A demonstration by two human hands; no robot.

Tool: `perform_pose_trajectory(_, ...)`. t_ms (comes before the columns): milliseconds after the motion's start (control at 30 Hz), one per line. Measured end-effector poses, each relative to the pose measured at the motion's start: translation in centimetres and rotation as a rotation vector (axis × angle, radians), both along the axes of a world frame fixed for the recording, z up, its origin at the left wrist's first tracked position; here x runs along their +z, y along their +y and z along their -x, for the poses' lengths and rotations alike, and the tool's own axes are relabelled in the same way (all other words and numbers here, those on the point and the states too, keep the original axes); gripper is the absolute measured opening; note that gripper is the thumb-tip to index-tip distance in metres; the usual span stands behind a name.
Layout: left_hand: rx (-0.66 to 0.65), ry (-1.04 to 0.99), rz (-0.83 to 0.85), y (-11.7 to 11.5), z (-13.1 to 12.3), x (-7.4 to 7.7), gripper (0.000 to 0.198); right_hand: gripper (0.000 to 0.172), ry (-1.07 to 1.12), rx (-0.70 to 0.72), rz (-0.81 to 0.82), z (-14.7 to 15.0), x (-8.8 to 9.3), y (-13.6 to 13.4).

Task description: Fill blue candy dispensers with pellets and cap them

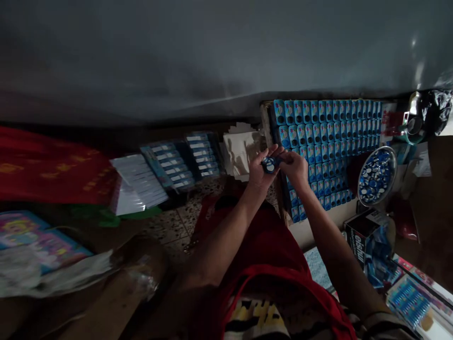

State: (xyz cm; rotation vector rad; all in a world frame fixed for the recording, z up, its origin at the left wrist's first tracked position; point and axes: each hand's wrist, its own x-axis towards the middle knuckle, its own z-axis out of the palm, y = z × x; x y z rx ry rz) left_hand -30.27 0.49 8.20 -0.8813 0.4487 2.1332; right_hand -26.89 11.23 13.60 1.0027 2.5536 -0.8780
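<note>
My left hand (259, 171) is turned palm up, its fingers curled around a small heap of round blue-and-white pieces (270, 164). Close beside it, my right hand (296, 169) has its thumb and fingertips pinched together at the edge of the heap; whatever is between them is too small and dark to make out. Both hands are over the left edge of a wide board with rows of small blue packs (331, 127), each showing a dark round spot. To the right, a round metal-rimmed bowl (395, 166) holds many similar blue and white pieces.
Left of the board lie pale cards (242, 148), blue packs in clear wrapping (171, 163) and a white stack (136, 182). Red cloth (53, 165) hangs far left. A black printed box (364, 236) and a clear case of blue items (408, 300) are at lower right.
</note>
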Motion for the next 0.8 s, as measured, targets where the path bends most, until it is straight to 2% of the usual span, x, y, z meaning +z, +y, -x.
perform_pose_trajectory(100,0.002,-0.023,-0.038,0.4,0.4,0.5,0.026,0.026,0.048,-0.063,-0.07,0.6,-0.2,3.4)
perform_pose_trajectory(200,0.036,0.008,-0.048,0.6,2.1,0.9,0.028,0.022,0.035,-0.006,-0.255,2.5,-0.3,6.3)
perform_pose_trajectory(367,0.027,0.063,-0.094,1.1,5.1,1.7,0.036,0.014,-0.187,0.191,-0.388,6.2,-1.2,7.7)
perform_pose_trajectory(433,0.027,0.061,-0.116,1.2,5.6,1.7,0.037,0.013,-0.266,0.206,-0.404,7.3,-1.8,8.3)
perform_pose_trajectory(567,0.057,0.063,-0.137,1.1,5.8,1.4,0.035,0.022,-0.331,0.208,-0.398,8.6,-2.2,9.6)
perform_pose_trajectory(633,0.073,0.067,-0.119,1.0,5.7,1.4,0.035,0.021,-0.293,0.228,-0.393,8.2,-1.5,9.2)
perform_pose_trajectory(700,0.081,0.061,-0.087,1.1,5.6,1.5,0.033,0.017,-0.204,0.219,-0.367,7.0,-0.4,7.7)
perform_pose_trajectory(800,0.071,0.059,-0.032,1.4,5.3,1.3,0.028,0.016,0.044,0.13,-0.191,4.3,1.1,4.0)
